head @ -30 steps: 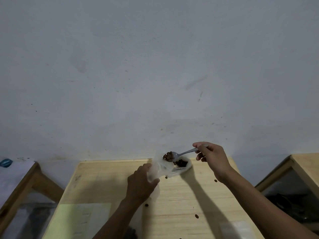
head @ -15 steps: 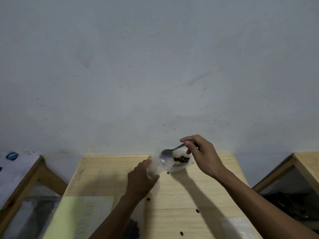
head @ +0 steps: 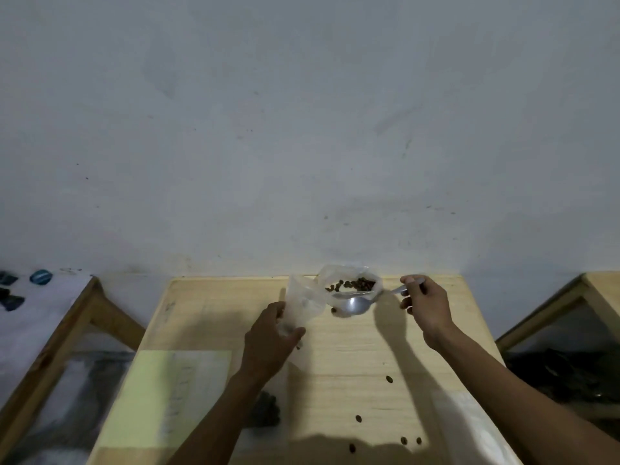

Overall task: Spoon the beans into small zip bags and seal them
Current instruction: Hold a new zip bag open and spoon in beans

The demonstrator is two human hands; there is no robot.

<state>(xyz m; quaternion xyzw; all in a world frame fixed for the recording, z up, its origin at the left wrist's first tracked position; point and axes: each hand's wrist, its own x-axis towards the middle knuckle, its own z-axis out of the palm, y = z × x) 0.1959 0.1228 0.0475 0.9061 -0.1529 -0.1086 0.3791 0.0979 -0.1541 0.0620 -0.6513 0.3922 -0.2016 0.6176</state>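
Loose beans [head: 389, 379] scattered on near table [head: 352, 357]. Left hand [head: 268, 340] pinches small zip bag [head: 303, 305], upright at table's 12 o'clock; contents unclear. Right hand [head: 424, 305] pinches spoon [head: 357, 303], lying 3-to-9, empty bowl at 9; open bag [head: 349, 285] behind holds beans.

Centre frame: clear zip bag [head: 303, 305] upright, open; brown beans [head: 352, 285] in plastic beside it; empty metal spoon [head: 355, 304] below.

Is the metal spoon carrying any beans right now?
No. The metal spoon in the right hand shows an empty bowl; the dark beans lie in the clear plastic bag.
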